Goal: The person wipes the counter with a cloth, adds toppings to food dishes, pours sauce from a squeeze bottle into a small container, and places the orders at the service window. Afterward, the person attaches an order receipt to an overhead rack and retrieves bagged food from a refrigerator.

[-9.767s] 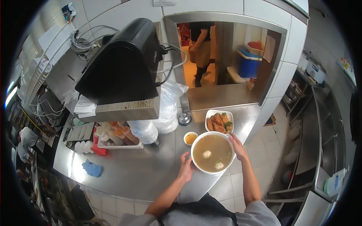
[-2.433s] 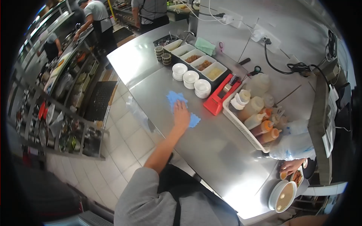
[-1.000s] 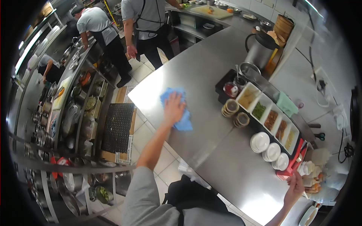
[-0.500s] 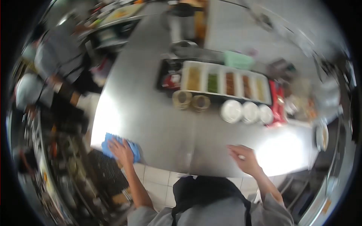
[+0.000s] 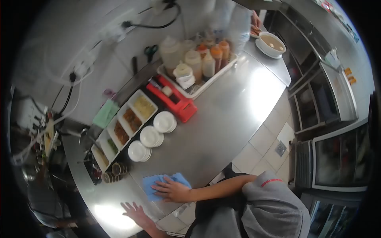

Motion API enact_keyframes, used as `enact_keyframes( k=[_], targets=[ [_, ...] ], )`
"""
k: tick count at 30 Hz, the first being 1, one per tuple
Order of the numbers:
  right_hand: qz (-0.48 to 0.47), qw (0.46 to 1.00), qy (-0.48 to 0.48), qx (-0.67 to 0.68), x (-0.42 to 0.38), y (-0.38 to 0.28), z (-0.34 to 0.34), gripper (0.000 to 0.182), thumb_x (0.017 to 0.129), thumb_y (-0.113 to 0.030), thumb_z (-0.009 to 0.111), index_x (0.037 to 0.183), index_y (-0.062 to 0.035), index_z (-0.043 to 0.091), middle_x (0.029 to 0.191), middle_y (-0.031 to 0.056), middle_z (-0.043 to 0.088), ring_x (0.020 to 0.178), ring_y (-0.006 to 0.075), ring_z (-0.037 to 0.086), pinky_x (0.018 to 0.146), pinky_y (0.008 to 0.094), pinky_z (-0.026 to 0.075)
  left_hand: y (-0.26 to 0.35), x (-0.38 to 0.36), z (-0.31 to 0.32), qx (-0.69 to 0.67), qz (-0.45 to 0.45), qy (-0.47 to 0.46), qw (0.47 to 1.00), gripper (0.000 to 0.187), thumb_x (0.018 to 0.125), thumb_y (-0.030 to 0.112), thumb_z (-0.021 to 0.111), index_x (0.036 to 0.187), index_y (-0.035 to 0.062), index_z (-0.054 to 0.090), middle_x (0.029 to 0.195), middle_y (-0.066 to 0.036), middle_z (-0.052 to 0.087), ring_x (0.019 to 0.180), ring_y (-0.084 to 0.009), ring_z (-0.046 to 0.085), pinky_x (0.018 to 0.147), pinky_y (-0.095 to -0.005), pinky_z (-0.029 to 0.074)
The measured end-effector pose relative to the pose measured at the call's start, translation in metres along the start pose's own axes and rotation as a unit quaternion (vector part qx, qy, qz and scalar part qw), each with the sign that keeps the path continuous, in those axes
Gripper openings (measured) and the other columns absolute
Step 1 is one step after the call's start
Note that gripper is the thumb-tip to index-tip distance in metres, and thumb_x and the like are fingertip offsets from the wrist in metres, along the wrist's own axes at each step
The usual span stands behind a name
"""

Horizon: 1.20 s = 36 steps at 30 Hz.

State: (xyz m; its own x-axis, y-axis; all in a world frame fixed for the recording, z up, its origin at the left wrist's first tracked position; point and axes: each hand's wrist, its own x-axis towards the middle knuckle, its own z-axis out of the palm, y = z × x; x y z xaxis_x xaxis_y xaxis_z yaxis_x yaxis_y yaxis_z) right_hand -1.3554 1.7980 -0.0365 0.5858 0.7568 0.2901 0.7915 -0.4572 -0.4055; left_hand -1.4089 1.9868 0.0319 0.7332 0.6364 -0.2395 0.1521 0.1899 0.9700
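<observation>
A blue cloth lies on the steel counter near its front edge. On top of it, my right hand rests flat with fingers spread, the arm reaching across my body. My left hand is to the left, over the counter's edge, fingers apart and nothing in them. Beyond the cloth are stacked white dishes, and two stacks of brownish ring-shaped containers sit closer to the left. Behind these stands a row of white tubs with chopped food.
A red dispenser-like holder adjoins the tubs. Behind it, a white tray holds several sauce bottles. A white bowl of soup stands at the far right end, near another person's hand. Shelving and a glass-door fridge are at right.
My view has swung to the right. The blue cloth was under my left hand at the counter's left end; now it lies under my right hand. My right hand has gone from curled to flat.
</observation>
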Motion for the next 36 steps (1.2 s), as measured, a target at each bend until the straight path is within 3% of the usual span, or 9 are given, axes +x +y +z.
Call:
enact_keyframes(
  k=[3, 7, 13, 19, 24, 27, 32, 35, 36],
  targets=[
    [0.103, 0.994, 0.033, -0.003, -0.045, 0.06, -0.038, 0.054, 0.089, -0.044, 0.039, 0.132, -0.0111, 0.038, 0.14, 0.0091, 0.033, 0.129, 0.0251, 0.03, 0.104, 0.0508, 0.019, 0.013, -0.012, 0.009, 0.076, 0.036, -0.002, 0.996, 0.066, 0.09, 0.06, 0.013, 0.142, 0.0201, 0.014, 0.147, -0.013, 0.014, 0.132, -0.0333, 0.021, 0.108, -0.0489, 0.008],
    [0.287, 0.948, 0.059, -0.128, -0.115, 0.161, -0.134, 0.052, 0.089, -0.043, 0.04, 0.13, -0.0116, 0.041, 0.139, 0.0076, 0.034, 0.127, 0.0259, 0.033, 0.103, 0.0517, 0.022, 0.001, -0.047, 0.076, 0.076, -0.027, -0.117, 0.99, 0.068, 0.089, 0.062, 0.013, 0.143, 0.0204, 0.012, 0.146, -0.014, 0.017, 0.132, -0.0329, 0.022, 0.108, -0.0462, 0.008],
    [0.421, 0.855, 0.195, -0.233, -0.186, 0.336, -0.224, 0.05, 0.09, -0.044, 0.037, 0.126, -0.0107, 0.047, 0.137, 0.0068, 0.039, 0.127, 0.0266, 0.033, 0.102, 0.0516, 0.024, -0.02, -0.097, 0.166, 0.114, -0.048, -0.264, 0.956, 0.074, 0.085, 0.067, 0.012, 0.143, 0.0225, 0.006, 0.146, -0.013, 0.016, 0.132, -0.0325, 0.02, 0.109, -0.0436, 0.008],
    [0.547, 0.763, 0.223, -0.261, -0.257, 0.447, -0.286, 0.053, 0.091, -0.047, 0.031, 0.129, -0.0122, 0.044, 0.139, 0.0063, 0.036, 0.128, 0.0277, 0.031, 0.103, 0.0522, 0.022, -0.026, -0.115, 0.201, 0.17, -0.051, -0.324, 0.929, 0.077, 0.083, 0.069, 0.015, 0.143, 0.0231, 0.004, 0.147, -0.015, 0.013, 0.134, -0.0353, 0.016, 0.108, -0.0449, 0.007],
    [0.61, 0.708, 0.242, -0.26, -0.306, 0.474, -0.308, 0.054, 0.092, -0.046, 0.028, 0.132, -0.0123, 0.04, 0.14, 0.0068, 0.034, 0.129, 0.0288, 0.03, 0.103, 0.0522, 0.021, -0.028, -0.124, 0.216, 0.21, -0.058, -0.354, 0.909, 0.075, 0.084, 0.068, 0.014, 0.143, 0.0221, 0.003, 0.146, -0.018, 0.014, 0.133, -0.0358, 0.017, 0.108, -0.0452, 0.007],
    [0.6, 0.719, 0.245, -0.25, -0.318, 0.463, -0.307, 0.054, 0.092, -0.046, 0.028, 0.132, -0.0112, 0.041, 0.14, 0.0076, 0.034, 0.129, 0.029, 0.03, 0.103, 0.0514, 0.022, -0.033, -0.132, 0.229, 0.214, -0.077, -0.385, 0.895, 0.073, 0.086, 0.064, 0.011, 0.143, 0.0186, 0.002, 0.145, -0.018, 0.018, 0.132, -0.0338, 0.021, 0.108, -0.044, 0.01],
    [0.534, 0.707, 0.461, -0.043, -0.337, 0.461, -0.316, 0.045, 0.09, -0.031, 0.04, 0.129, -0.008, 0.043, 0.138, 0.0144, 0.035, 0.125, 0.0314, 0.034, 0.102, 0.0485, 0.027, -0.055, -0.131, 0.28, 0.221, -0.037, -0.481, 0.848, 0.071, 0.089, 0.06, 0.011, 0.143, 0.0145, 0.003, 0.143, -0.019, 0.024, 0.131, -0.031, 0.026, 0.107, -0.0417, 0.016],
    [0.559, 0.758, 0.256, -0.218, -0.337, 0.46, -0.311, 0.047, 0.09, -0.032, 0.04, 0.13, -0.0073, 0.04, 0.138, 0.0135, 0.034, 0.126, 0.0322, 0.033, 0.102, 0.0488, 0.026, -0.043, -0.142, 0.319, 0.211, -0.029, -0.503, 0.837, 0.071, 0.089, 0.06, 0.013, 0.143, 0.0145, 0.003, 0.142, -0.019, 0.025, 0.13, -0.0303, 0.028, 0.107, -0.0408, 0.017],
    [0.549, 0.763, 0.255, -0.228, -0.335, 0.462, -0.309, 0.048, 0.091, -0.036, 0.038, 0.132, -0.0113, 0.039, 0.139, 0.0125, 0.033, 0.127, 0.0324, 0.031, 0.103, 0.0493, 0.024, -0.036, -0.151, 0.335, 0.208, -0.023, -0.504, 0.838, 0.072, 0.089, 0.06, 0.013, 0.143, 0.0116, 0.003, 0.141, -0.02, 0.027, 0.129, -0.0311, 0.03, 0.107, -0.0399, 0.019]
  ],
)
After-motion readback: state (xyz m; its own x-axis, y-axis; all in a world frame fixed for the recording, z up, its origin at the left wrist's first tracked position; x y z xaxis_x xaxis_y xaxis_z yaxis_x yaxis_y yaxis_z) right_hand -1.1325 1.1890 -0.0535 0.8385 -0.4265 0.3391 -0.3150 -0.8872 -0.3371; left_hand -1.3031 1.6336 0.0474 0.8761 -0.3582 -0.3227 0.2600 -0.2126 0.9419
